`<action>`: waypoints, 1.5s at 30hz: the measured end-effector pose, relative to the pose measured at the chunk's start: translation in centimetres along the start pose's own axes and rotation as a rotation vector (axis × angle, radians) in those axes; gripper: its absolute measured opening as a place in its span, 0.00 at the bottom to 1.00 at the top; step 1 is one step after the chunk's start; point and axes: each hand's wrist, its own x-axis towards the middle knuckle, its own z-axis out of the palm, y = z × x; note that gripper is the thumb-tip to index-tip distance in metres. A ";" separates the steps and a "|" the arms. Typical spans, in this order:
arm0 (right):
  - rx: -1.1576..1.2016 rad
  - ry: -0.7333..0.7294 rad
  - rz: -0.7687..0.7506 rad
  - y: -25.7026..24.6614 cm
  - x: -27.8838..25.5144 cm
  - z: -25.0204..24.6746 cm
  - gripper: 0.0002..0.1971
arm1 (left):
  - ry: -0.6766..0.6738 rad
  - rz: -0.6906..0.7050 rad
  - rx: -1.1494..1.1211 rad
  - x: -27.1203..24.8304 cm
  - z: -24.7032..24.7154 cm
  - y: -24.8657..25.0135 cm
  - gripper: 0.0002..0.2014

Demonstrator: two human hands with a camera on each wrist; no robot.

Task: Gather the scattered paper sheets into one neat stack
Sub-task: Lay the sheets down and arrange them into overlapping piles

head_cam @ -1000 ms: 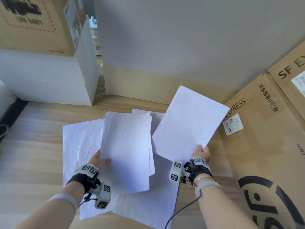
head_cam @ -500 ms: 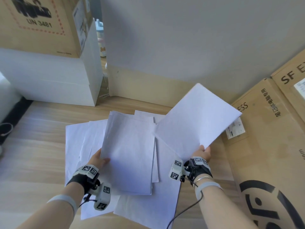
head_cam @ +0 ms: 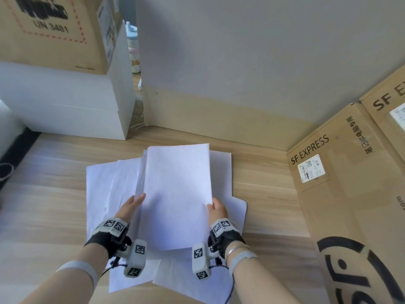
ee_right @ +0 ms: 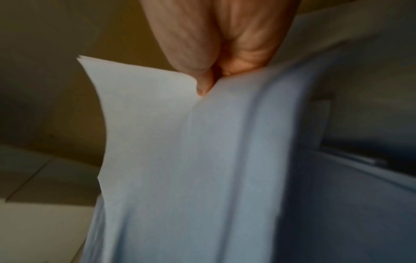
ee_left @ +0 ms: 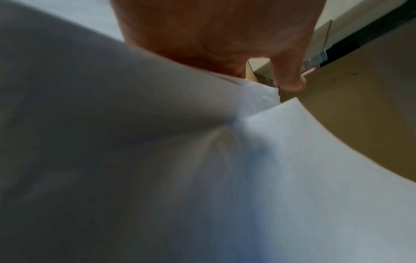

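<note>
A small stack of white paper sheets [head_cam: 177,194] is held between both hands above the wooden floor. My left hand [head_cam: 131,205] grips the stack's left edge, thumb on top. My right hand [head_cam: 215,208] pinches its right edge; the right wrist view shows thumb and fingers [ee_right: 202,58] closed on the held sheets [ee_right: 180,142]. In the left wrist view the paper [ee_left: 157,160] fills the frame under the palm. Several loose sheets [head_cam: 103,189] still lie spread on the floor beneath, sticking out to the left, right and front.
A large SF Express cardboard box [head_cam: 350,194] stands close on the right. A white box [head_cam: 61,102] with a brown carton [head_cam: 54,29] on top sits at the back left. A grey wall [head_cam: 241,62] closes the back. Bare wooden floor [head_cam: 43,194] lies left.
My right hand swung its single sheet left and laid it onto the sheets in my left hand; both hands now hold one combined stack.
</note>
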 end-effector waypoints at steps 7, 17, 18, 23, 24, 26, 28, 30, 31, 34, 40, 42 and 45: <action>-0.288 0.105 0.134 1.8 -0.4 -1.7 0.27 | 0.130 0.161 0.240 -0.3 -0.5 0.1 0.29; -0.809 -0.308 -0.156 1.7 -2.7 1.5 0.29 | 0.148 0.151 -0.081 -0.2 -4.7 -1.0 0.27; -0.837 -0.312 -0.167 1.9 -2.7 1.3 0.31 | 0.145 0.149 -0.076 0.0 -4.9 -1.1 0.27; -0.844 -0.330 -0.093 3.3 -1.6 -1.9 0.38 | 0.094 0.111 -0.019 0.7 -4.9 -1.6 0.28; -0.833 -0.336 -0.083 3.4 -1.4 -2.6 0.38 | 0.071 0.114 -0.008 0.8 -4.5 -1.7 0.29; -0.818 -0.347 -0.099 3.8 -1.0 -3.7 0.38 | 0.037 0.122 0.019 0.9 -3.3 -1.7 0.28; -0.756 -0.310 -0.137 4.1 -0.7 -4.5 0.37 | 0.003 0.133 0.030 1.0 -1.7 -1.7 0.26; -0.635 -0.186 -0.130 4.7 -0.6 -5.2 0.39 | -0.022 0.136 0.027 1.0 0.2 -1.4 0.25; -0.608 -0.091 -0.088 5.1 -0.5 -5.7 0.41 | -0.029 0.133 0.017 1.1 1.0 -1.2 0.25; -0.509 0.115 0.194 6.3 -0.3 -7.9 0.52 | -0.070 0.105 -0.033 1.4 3.1 -1.0 0.25; -0.313 0.091 0.388 6.3 1.1 -10.6 0.60 | -0.004 0.092 -0.137 1.0 3.7 -1.0 0.20; -0.237 0.091 0.315 6.3 1.7 -10.2 0.59 | 0.040 0.101 -0.166 0.9 3.2 -1.0 0.19; -0.165 0.219 0.196 6.1 2.3 -10.0 0.51 | 0.091 0.091 -0.182 1.4 2.2 -1.2 0.21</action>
